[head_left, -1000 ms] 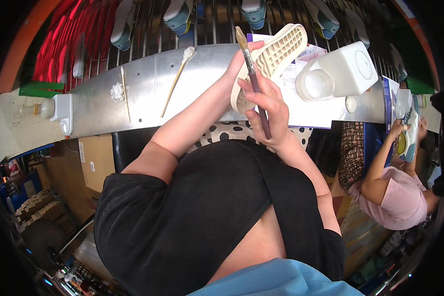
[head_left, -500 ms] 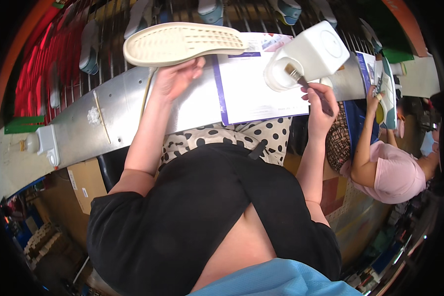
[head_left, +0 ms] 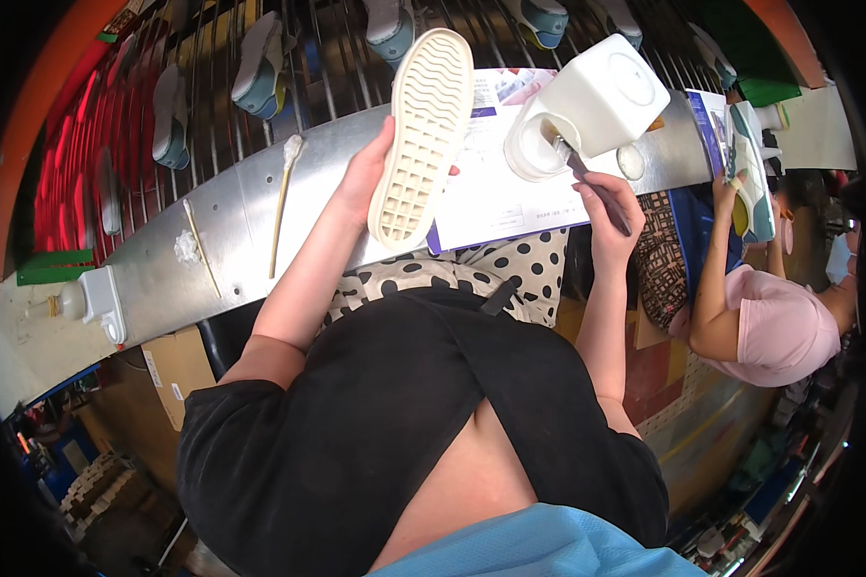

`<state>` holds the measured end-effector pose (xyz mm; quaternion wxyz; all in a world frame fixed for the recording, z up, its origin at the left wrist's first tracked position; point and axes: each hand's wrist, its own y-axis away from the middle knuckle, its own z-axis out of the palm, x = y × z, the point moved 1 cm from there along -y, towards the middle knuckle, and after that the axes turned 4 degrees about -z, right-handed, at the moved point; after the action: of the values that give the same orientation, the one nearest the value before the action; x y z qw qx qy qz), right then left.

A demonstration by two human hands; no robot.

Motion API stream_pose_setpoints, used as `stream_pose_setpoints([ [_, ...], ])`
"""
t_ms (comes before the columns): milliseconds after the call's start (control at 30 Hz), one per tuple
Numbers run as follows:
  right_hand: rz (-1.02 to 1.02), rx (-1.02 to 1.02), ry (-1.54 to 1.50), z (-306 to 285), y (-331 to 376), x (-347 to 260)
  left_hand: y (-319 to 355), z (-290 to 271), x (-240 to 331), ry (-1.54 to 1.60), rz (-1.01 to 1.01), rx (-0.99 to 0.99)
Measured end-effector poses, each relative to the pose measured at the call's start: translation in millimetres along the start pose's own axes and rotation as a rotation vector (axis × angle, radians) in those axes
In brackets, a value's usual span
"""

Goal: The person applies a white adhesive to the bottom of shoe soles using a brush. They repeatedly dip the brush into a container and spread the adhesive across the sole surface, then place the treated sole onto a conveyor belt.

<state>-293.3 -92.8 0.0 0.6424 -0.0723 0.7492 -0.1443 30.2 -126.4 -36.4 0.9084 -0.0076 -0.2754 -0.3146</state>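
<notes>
My left hand (head_left: 368,180) holds a cream rubber shoe sole (head_left: 421,135) upright, tread side toward me, above the metal bench (head_left: 231,226). My right hand (head_left: 611,209) grips a thin brush (head_left: 580,171) whose tip dips into the round opening of a white plastic glue jug (head_left: 587,106). The jug lies tilted on a sheet of white and purple paper (head_left: 496,192) spread on the bench.
A second brush with a white tip (head_left: 284,197) and a glue blob (head_left: 185,248) lie on the bench to the left. Shoes (head_left: 260,67) sit on a wire rack behind. A person in pink (head_left: 779,327) works on a shoe (head_left: 752,173) at the right.
The sole has swung from lying flat to standing upright and come closer to the jug. My right hand has pushed the brush deeper into the jug's opening.
</notes>
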Motion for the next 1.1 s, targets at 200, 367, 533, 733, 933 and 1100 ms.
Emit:
stream_pose_setpoints([
  [200,0.745,0.648,-1.092,-0.2,12.9,53.4,-12.5,0.0,-15.1,0.093,-0.108,-0.024],
  [367,0.607,0.247,-1.413,3.1,0.0,39.6,-13.1,4.3,-17.2,0.129,-0.147,0.024],
  [533,0.25,-0.197,-0.899,25.4,-15.2,-14.4,-10.5,12.6,-15.2,0.152,-0.177,-0.006],
  [733,0.098,-0.311,-0.438,68.1,-14.7,-46.1,-5.8,19.7,-12.7,0.158,-0.181,-0.066],
  [933,-0.067,-0.121,-0.314,76.2,-34.6,-49.0,5.0,28.5,-15.8,0.244,-0.213,-0.245],
  [1100,-0.168,0.066,-0.269,78.0,-50.1,-45.0,12.1,33.3,-22.4,0.151,-0.209,-0.056],
])
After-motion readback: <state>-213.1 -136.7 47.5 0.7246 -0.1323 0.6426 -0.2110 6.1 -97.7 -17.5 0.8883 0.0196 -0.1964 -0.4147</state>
